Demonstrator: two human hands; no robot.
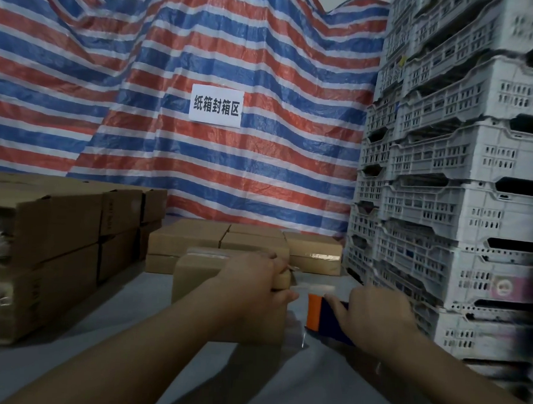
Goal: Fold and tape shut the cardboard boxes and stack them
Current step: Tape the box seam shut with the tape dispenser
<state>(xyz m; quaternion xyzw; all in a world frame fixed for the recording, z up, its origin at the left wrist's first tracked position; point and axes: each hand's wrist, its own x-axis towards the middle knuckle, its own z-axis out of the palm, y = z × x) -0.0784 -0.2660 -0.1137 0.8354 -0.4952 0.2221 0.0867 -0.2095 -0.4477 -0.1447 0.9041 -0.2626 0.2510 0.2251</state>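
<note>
Head view: a small cardboard box [223, 289] sits on the grey bench [103, 354], the left hand [254, 287] gripping its right end. Just right of the box, the right hand [373, 318] grips one tape dispenser [324, 316] (orange and blue), clear tape [313, 287] stretched between. About five sealed boxes [244, 247] lie behind the box.

matt brown cardboard box [199, 275], glossy clear tape [313, 287], woven plastic tarp [230, 169], perforated grey plastic crates [459, 212], paper sign [216, 106]
</note>
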